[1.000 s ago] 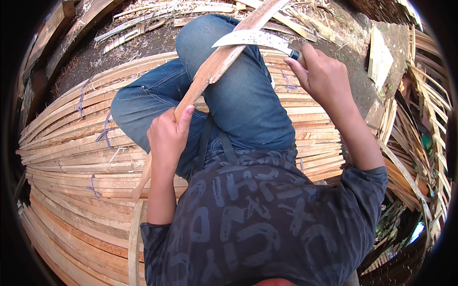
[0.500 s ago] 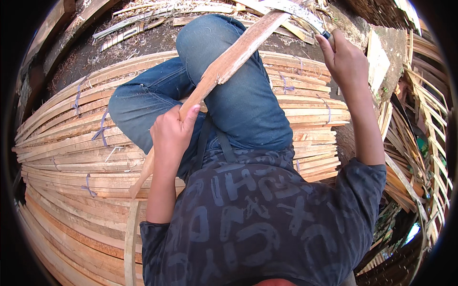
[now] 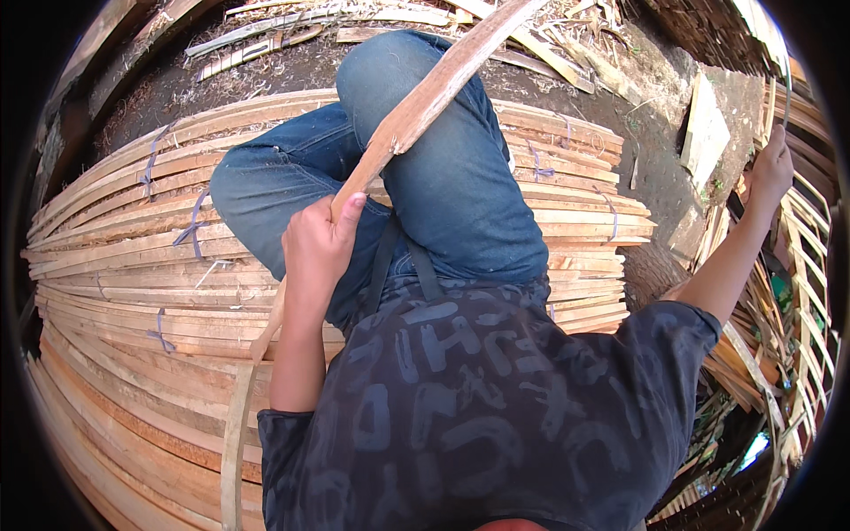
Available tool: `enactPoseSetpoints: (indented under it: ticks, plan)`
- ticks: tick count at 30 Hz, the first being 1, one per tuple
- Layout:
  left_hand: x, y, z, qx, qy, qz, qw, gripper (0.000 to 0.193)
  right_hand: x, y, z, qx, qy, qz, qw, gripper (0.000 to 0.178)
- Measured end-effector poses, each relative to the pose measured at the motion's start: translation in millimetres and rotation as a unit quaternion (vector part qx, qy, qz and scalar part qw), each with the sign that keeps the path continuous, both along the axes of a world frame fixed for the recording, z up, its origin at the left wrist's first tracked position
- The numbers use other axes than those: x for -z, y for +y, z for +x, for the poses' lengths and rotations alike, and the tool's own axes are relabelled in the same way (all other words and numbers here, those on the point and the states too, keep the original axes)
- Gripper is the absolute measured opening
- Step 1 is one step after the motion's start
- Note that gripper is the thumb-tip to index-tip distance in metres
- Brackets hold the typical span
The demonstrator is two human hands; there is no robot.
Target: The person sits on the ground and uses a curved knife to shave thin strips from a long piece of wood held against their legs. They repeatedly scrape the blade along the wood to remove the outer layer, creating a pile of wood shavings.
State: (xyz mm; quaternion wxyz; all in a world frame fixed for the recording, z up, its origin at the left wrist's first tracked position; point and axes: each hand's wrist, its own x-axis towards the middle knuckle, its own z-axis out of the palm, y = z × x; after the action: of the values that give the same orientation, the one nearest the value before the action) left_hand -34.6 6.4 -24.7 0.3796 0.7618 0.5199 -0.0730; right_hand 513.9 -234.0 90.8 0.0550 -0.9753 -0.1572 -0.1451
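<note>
My left hand (image 3: pixel 317 241) is closed round the narrow part of a long, roughly hewn piece of wood (image 3: pixel 434 99). The piece slants from beside my left forearm, across my raised knee, to the top edge of the picture. Its far part is broader, and a splintered notch shows near the knee. Out at the far right, my right hand (image 3: pixel 773 170) is closed on the handle of a long-bladed knife (image 3: pixel 787 81). The blade points away from me and shows as a thin, edge-on strip near the rim. My fingers mostly hide the handle.
I sit on rows of sawn wooden strips (image 3: pixel 115 305), several bundles tied with purple string (image 3: pixel 191 232). Offcuts (image 3: pixel 553 60) and shavings litter the soil ahead. A pale wood slab (image 3: pixel 706 133) lies to the right, near dried palm fronds (image 3: pixel 801 310).
My right hand has swung outward to the right with the knife, whose blade was at the far part of the wood. My left hand keeps its hold, nearly still.
</note>
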Motion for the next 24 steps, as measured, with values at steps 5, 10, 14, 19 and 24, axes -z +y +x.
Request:
enactPoseSetpoints:
  ticks: [5, 10, 14, 19, 24]
  plan:
    - [-4, 11, 12, 0.000, -0.005, -0.024, 1.000, 0.070, 56, 53, -142, -0.165, 0.143, 0.084, 0.972, 0.049]
    - [-10, 16, 15, 0.024, 0.029, 0.035, 0.999, 0.068, 73, 111, -228, -0.403, 0.124, 0.019, 0.907, 0.041]
    - [-9, 12, 11, 0.020, 0.026, 0.059, 0.998, 0.067, 88, 134, -155, -0.382, -0.024, -0.085, 0.920, 0.044]
    - [-22, 14, 42, 0.054, 0.032, 0.065, 0.996, 0.067, 96, 125, -139, -0.338, -0.023, -0.092, 0.936, 0.044]
    - [-17, 18, 42, 0.065, 0.048, 0.073, 0.994, 0.067, 88, 123, -221, -0.474, 0.094, -0.076, 0.872, 0.039]
